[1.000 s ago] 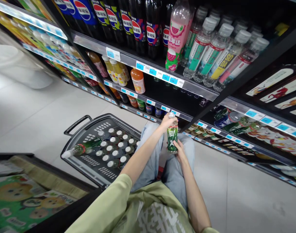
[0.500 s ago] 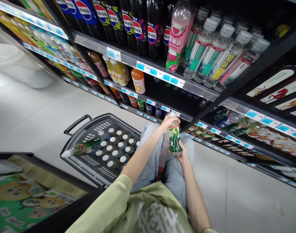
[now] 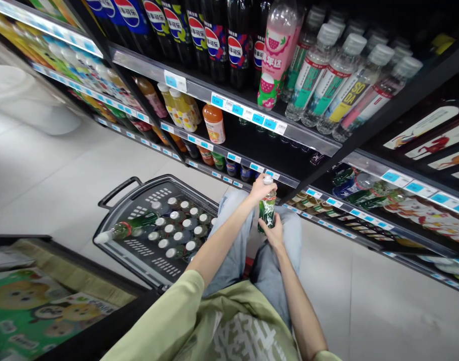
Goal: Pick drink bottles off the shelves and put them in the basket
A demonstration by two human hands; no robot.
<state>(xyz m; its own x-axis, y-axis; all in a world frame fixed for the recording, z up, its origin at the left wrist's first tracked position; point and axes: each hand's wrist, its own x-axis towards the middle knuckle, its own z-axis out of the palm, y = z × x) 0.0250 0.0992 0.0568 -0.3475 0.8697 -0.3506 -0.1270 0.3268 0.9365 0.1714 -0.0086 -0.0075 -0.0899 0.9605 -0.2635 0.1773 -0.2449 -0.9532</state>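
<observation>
Left fingers: your left fingers (image 3: pixel 271 187) are wrapped round the bottle just below its cap.
Right fingers: your right fingers (image 3: pixel 277 220) are closed round its lower half, thumb across the front.
Green bottle: the green bottle (image 3: pixel 267 206) is between your two hands, nearly upright, pale cap at the top; its label has white lettering too small to read.
Jeans: your jeans (image 3: pixel 231 225) show just behind your fingers, one knee on either side.
Shirt: on your green shirt (image 3: pixel 199 316), nearer you than the fingers, big white letters include "THE".
Basket: left of your fingers, the dark basket (image 3: pixel 150 258) holds many white-capped bottles (image 3: pixel 169 229) and one lying bottle (image 3: pixel 142 220), green, its pale cap at the basket's edge.
Orange bottle: beyond your fingers, to the left, the orange bottle (image 3: pixel 214 125) stands on a shelf.
Price tags: farther up, blue price tags (image 3: pixel 237 109); one reads 3.00.
Upper shelf: farthest out, cola bottles (image 3: pixel 235 50) bear the round Pepsi logo and "事可乐"; the pink bottle (image 3: pixel 273 65) shows "年达"; right of it, a yellow-labelled bottle (image 3: pixel 349 93) reads "SODA".
</observation>
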